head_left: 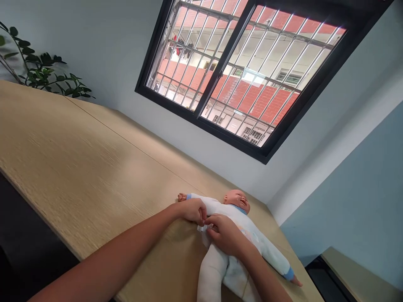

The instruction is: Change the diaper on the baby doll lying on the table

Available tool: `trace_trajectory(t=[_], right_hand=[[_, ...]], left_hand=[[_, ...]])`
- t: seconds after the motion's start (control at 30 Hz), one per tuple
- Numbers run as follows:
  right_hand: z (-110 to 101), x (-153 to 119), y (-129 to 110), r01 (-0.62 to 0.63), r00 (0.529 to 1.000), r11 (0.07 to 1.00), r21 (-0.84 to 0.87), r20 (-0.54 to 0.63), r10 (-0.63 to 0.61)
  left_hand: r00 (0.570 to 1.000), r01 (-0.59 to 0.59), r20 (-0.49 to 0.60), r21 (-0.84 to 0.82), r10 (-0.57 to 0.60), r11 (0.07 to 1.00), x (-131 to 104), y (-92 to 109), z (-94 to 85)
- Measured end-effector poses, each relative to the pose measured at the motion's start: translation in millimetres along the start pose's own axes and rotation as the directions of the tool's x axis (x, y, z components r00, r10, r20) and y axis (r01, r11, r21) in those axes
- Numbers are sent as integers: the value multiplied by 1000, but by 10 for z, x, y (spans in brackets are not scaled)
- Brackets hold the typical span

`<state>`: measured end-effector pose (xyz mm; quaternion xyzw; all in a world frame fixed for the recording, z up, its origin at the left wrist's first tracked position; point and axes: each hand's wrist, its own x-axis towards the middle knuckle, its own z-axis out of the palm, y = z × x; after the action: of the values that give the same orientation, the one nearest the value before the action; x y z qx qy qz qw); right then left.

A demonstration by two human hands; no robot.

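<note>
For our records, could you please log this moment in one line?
doll: lying on table | left hand: at its side | right hand: over its body

No legible text, numbers or signs

From where I stand, a pale grey wall [94, 42] spans the far side, holding a wide, black-framed window [224, 61], seen at a slant. Beyond its metal bars [283, 32] — a building with reddish walls [277, 105] in daylight. Below runs a long wood-grain table [94, 147] with a soft sheen. A leafy plant [47, 73] rises far left; at right — a bluish wall [362, 188] and a low, light-topped piece of furniture [355, 268].
</note>
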<state>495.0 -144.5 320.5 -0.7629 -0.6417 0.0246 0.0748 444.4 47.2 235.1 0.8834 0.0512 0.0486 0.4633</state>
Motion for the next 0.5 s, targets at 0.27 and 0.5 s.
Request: trace_trajectory(t=[0.27, 0.5], right_hand=[[103, 23, 175, -36, 994, 986, 160, -94, 52], [-338, -107, 448, 31, 887, 957, 288, -450, 106]], left_hand=[[992, -19, 114, -219, 45, 976, -15, 47, -72], [981, 193, -19, -28, -194, 981, -54, 171, 37]])
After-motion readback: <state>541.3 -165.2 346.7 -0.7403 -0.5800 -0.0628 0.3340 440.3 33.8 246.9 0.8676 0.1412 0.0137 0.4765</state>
